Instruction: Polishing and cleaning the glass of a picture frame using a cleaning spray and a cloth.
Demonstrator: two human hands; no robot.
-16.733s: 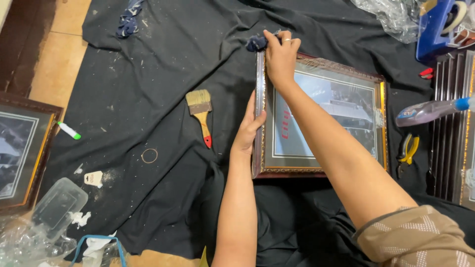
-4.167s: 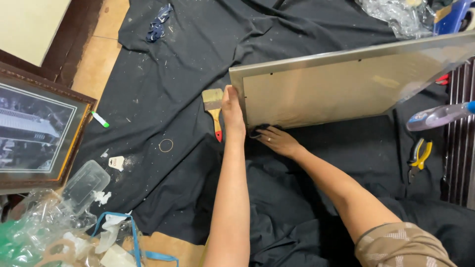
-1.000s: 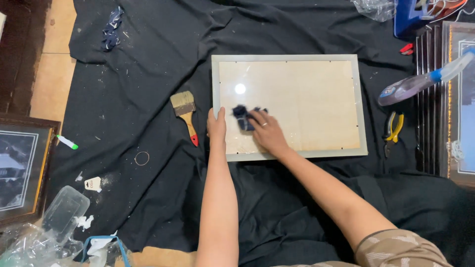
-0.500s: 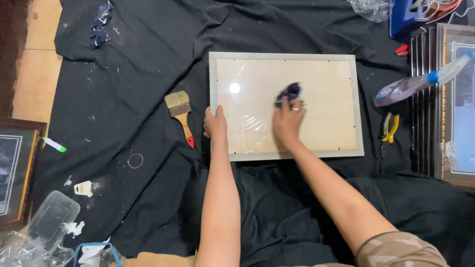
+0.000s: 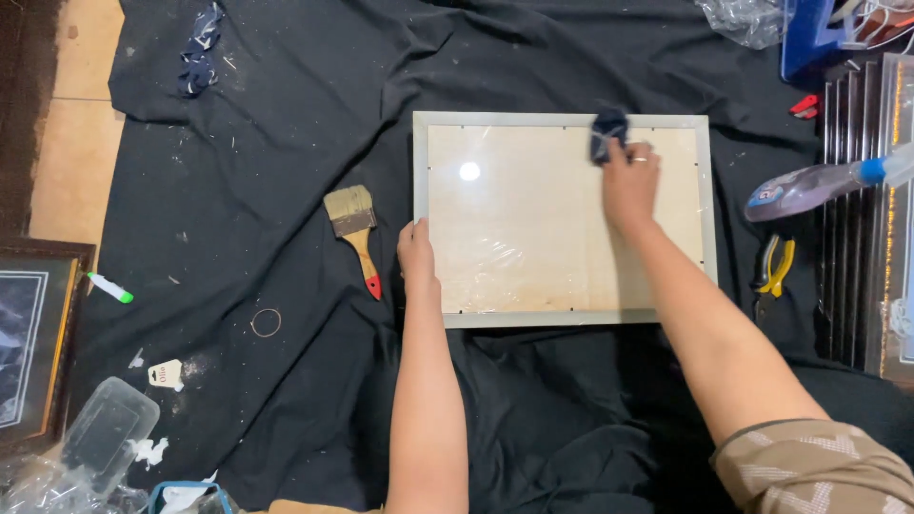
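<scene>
Head view looks straight down on a black cloth (image 5: pixel 286 143) spread over the floor, and in the upper middle of the frame lies a pale framed panel (image 5: pixel 533 238), flat, glossy and catching a bright spot of light. Your right hand (image 5: pixel 628 181) sits near the panel's top edge, right of centre, with its fingers (image 5: pixel 636 152) closed on a small dark blue rag (image 5: pixel 607 133) pressed against the surface. Your left hand (image 5: pixel 416 252) rests at the panel's left edge, fingers loosely bent and laid on the rim, holding nothing. Just left of that hand, on the cloth, lies a paintbrush (image 5: pixel 354 233) with a wooden handle and red tip. At the right of the frame a spray bottle (image 5: pixel 809 186) lies beside yellow-handled pliers (image 5: pixel 773 271), next to a row of stacked frames (image 5: pixel 862 209). At the left edge a dark framed picture (image 5: pixel 33 333) sits on the floor, with a green-capped marker (image 5: pixel 109 287) near it.
</scene>
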